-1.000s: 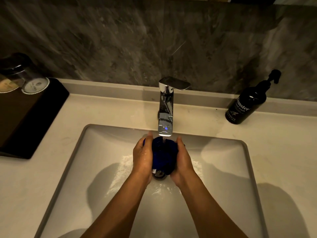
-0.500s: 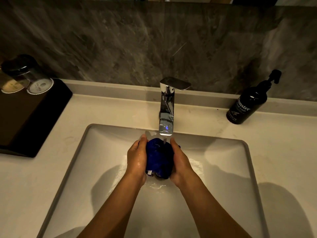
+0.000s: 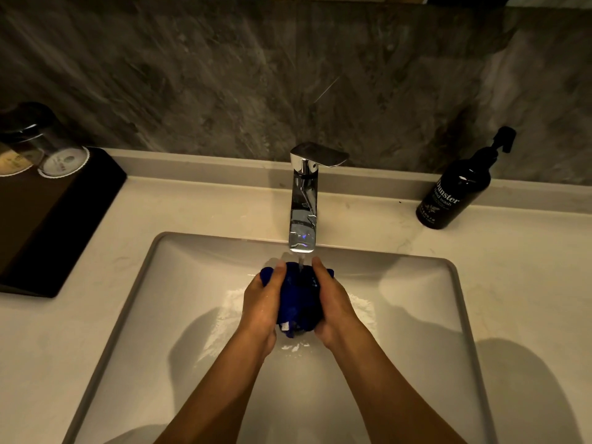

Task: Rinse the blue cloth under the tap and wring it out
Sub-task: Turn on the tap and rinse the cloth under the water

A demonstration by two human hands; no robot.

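Water runs from the tap (image 3: 302, 216) onto the blue cloth (image 3: 299, 298) — left hand (image 3: 261, 304) and right hand (image 3: 333, 307) both closed around it. Rinsing underway; wringing seemingly not started.

Blue cloth (image 3: 299, 299): deep blue, bunched into a compact wad, wet. Held over the sink basin (image 3: 416, 315), directly below the tap (image 3: 302, 200) spout. A thin stream of water falls from the spout onto the top of the wad. Left hand (image 3: 261, 304) presses the wad's left side; right hand (image 3: 331, 302) presses its right side; cloth visible in the gap between the palms. A fold of cloth protrudes past the fingertips on each side. Small white tag shows at the cloth's lower edge. Tap: chrome, square body, flat lever on top.
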